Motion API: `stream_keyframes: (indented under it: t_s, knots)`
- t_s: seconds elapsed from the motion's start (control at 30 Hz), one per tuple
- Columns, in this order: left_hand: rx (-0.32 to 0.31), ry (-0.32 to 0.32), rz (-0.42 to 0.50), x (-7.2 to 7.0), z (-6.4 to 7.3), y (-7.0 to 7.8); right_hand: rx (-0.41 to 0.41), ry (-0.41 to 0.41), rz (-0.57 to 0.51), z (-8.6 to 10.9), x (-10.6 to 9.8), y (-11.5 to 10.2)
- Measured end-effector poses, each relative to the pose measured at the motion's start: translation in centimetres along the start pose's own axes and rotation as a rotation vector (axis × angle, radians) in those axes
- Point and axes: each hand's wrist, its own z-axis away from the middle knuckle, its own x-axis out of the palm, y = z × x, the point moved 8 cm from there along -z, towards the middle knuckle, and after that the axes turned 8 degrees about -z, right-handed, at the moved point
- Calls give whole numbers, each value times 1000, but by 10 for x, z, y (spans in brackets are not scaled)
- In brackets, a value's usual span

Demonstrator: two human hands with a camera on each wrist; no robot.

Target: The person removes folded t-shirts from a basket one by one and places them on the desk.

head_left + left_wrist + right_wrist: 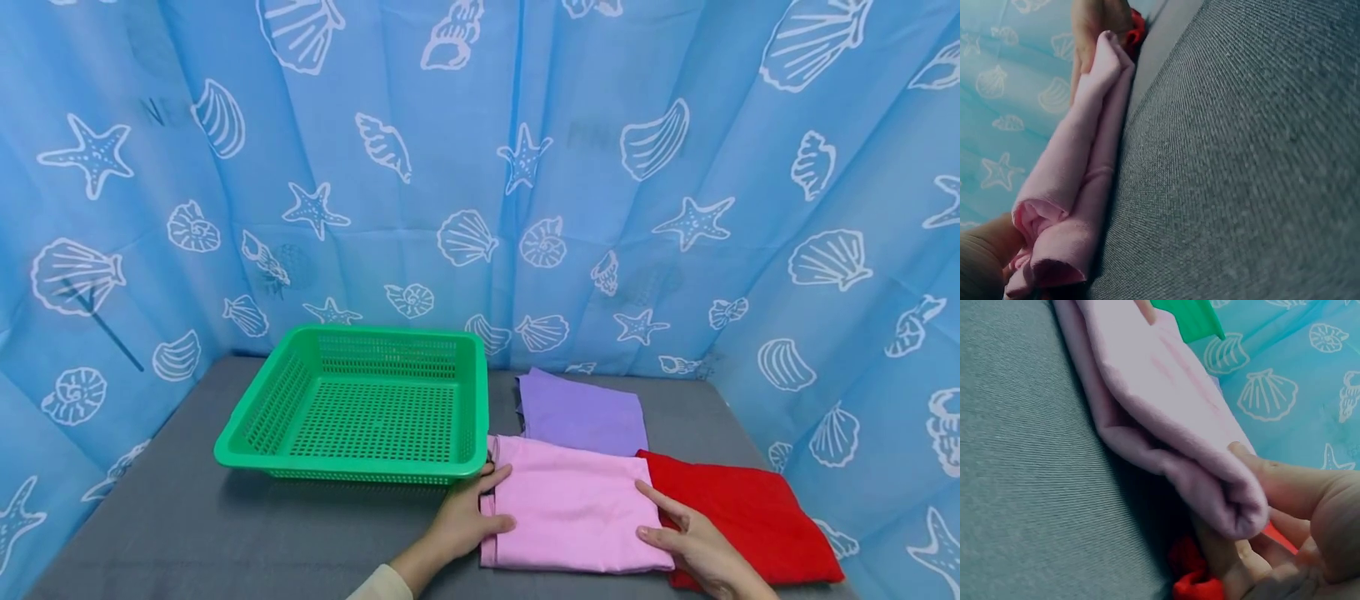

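Note:
A folded pink cloth lies in front of me, its layers showing along the near edge. At its left end my left hand grips the folded side, the thumb and a finger on top; its other fingers are mostly hidden. On the opposite end my right hand holds the fold, with the thumb above and fingers under the cloth in the right wrist view. A folded red cloth lies under and behind the right hand. Beyond the pink cloth is a folded purple cloth, partly covered by it.
A green plastic basket with slotted walls stands left of the cloths, its right corner close to the left hand. Everything rests on a grey fabric-covered table. A blue curtain with white shells and starfish encloses the back and sides.

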Motion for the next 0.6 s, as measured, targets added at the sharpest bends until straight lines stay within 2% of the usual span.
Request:
stream_keyframes:
  t_s: [0.13,0.33,0.6]
  knots:
    - [-4,-11,-2,4,0,-3,21,1,33,0,-2,2]
    - [-44,-42,3,10,3,-5,35,-42,7,-1,-2,5]
    - [-35,-27,-8,11,-1,0,6,-34,83,-3,-7,3]
